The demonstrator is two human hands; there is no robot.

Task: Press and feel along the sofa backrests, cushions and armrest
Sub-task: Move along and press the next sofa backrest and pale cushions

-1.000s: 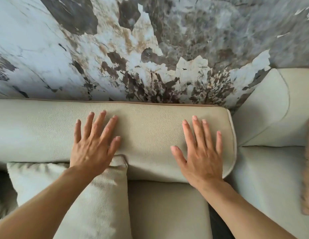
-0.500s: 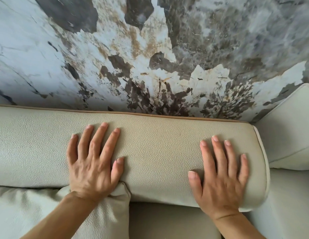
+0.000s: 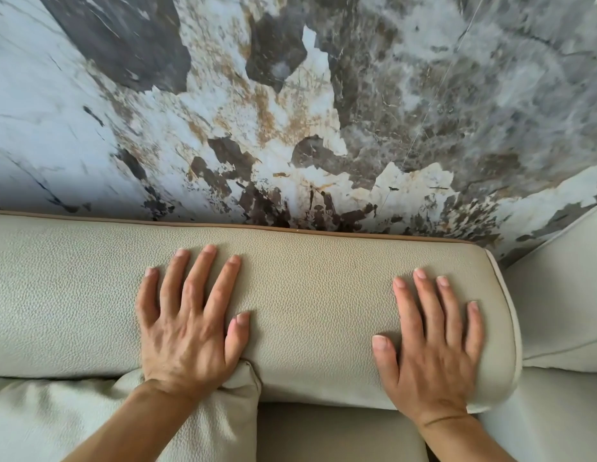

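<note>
Both hands lie flat and spread on the top of the cream leather backrest (image 3: 307,295), palms down and fingers fanned, gripping nothing. The left hand (image 3: 190,328) sits near the middle of the visible stretch, its wrist crossing the corner of a loose cushion (image 3: 207,428) that leans against the backrest's front. The right hand (image 3: 433,348) rests close to the backrest's rounded right end, just inside the piped seam. The open, flat placement suits the job: a broad palm spreads pressure over the padding and lets the fingers read firmness and lumps, which a pinch would not. Keeping the hands well apart probably lets the person compare two patches of the same bolster at once. The leather shows little denting around either hand, so how hard they press cannot be told. Behind the backrest rises a marble-patterned wall (image 3: 290,111), touching or nearly touching its tan-piped rear edge. To the right, a second backrest section (image 3: 563,295) begins just beside the first, and a seat cushion (image 3: 340,435) shows below. Judging by this, those parts and the armrest are likely yet to be felt.
</note>
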